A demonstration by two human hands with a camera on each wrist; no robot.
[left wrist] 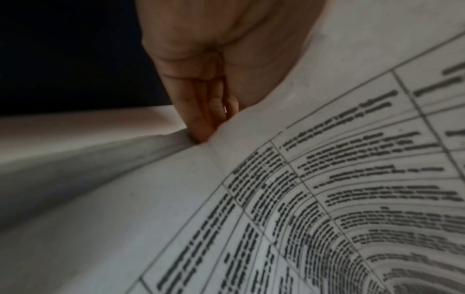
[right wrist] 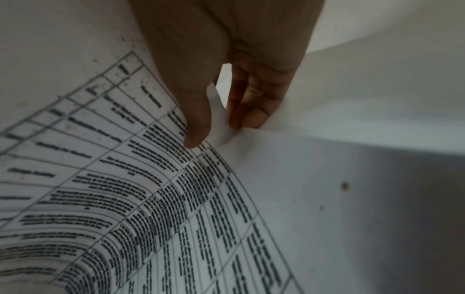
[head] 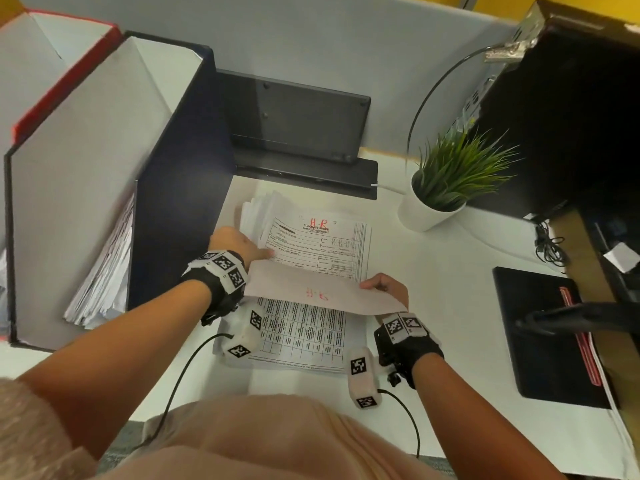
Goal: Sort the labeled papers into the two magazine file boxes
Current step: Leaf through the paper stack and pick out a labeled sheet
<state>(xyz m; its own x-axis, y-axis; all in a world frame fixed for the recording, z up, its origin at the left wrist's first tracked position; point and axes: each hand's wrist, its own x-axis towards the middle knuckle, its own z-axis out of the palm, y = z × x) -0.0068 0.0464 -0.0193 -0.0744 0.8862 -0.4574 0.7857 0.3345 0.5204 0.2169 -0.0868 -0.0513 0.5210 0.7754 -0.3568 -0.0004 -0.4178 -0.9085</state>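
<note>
Over the paper stack [head: 311, 244] mid-desk, left hand [head: 235, 244] and right hand [head: 386, 288] each pinched one curled sheet [head: 311, 294] by opposite edges.

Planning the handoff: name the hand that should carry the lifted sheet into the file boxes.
Left hand: it already pinches the lifted sheet and is next to the file boxes.

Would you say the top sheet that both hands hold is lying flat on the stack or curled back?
Curled back. The top sheet arches over the stack, its far edge lifted by the left hand and right hand, blank underside showing a mirrored red label.
</note>
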